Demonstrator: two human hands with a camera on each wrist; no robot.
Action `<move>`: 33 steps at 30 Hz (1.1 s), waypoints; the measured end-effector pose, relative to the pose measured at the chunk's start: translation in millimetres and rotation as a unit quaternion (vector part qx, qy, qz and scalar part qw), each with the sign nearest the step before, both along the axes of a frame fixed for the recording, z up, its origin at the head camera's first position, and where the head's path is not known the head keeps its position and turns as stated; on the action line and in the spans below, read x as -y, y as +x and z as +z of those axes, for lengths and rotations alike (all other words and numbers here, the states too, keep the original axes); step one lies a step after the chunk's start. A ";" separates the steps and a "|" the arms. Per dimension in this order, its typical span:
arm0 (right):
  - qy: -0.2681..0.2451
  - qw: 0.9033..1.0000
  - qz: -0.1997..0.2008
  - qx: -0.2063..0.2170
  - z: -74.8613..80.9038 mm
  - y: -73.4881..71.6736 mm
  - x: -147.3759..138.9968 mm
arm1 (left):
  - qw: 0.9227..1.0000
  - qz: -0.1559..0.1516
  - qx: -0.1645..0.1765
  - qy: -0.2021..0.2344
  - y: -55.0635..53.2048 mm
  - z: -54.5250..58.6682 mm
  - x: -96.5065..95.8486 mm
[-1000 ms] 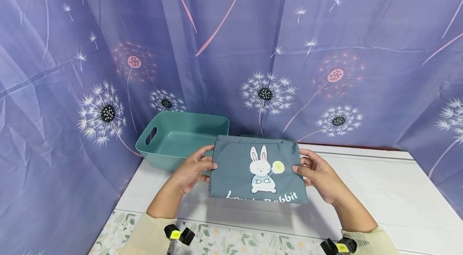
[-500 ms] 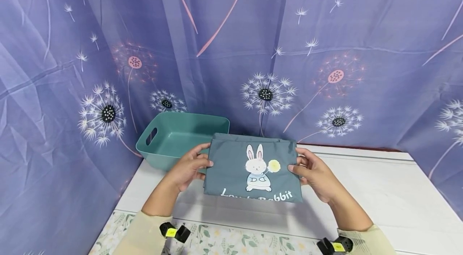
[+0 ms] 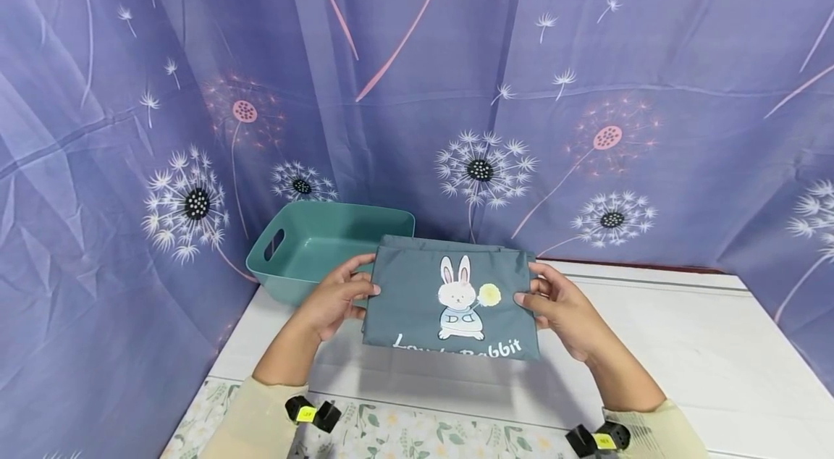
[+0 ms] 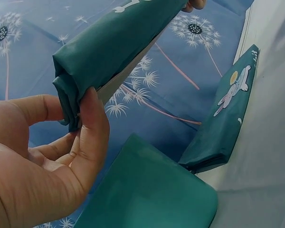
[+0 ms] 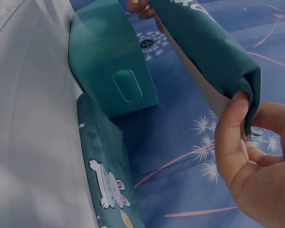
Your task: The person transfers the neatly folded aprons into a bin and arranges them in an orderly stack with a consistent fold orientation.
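The left grip (image 3: 335, 302) and right grip (image 3: 562, 310) pinch one folded rabbit-print cloth (image 3: 417, 300); beyond them: one bin (image 3: 283, 287), one similar cloth (image 4: 223, 126).

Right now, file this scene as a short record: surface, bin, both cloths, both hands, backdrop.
Surface: white table cover, floral-print strip at the near edge
Bin: teal bin, upright, oval slot in its left end
Held cloth: folded, rabbit print facing the head camera, raised off the cover
Second cloth: folded, rabbit print, beside the bin
Left hand: pinches the held cloth's left edge
Right hand: pinches its right edge
Backdrop: purple dandelion-print curtain
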State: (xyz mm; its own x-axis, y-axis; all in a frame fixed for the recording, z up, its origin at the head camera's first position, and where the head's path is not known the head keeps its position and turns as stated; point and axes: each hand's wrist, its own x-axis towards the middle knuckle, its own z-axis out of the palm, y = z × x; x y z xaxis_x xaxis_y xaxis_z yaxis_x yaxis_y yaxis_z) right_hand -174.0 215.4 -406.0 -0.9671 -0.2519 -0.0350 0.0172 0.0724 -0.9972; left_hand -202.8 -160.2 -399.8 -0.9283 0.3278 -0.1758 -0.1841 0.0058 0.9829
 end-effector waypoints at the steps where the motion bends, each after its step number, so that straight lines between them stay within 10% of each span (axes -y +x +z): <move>1: -0.001 1.000 -0.001 0.001 0.8 0.0 0.4 | 1.000 0.001 0.000 0.000 -0.2 0.4 0.3; 33: -0.007 1.000 -0.005 0.000 3.1 -6.5 19.6 | 0.999 0.012 -0.009 -0.035 -11.7 6.1 17.1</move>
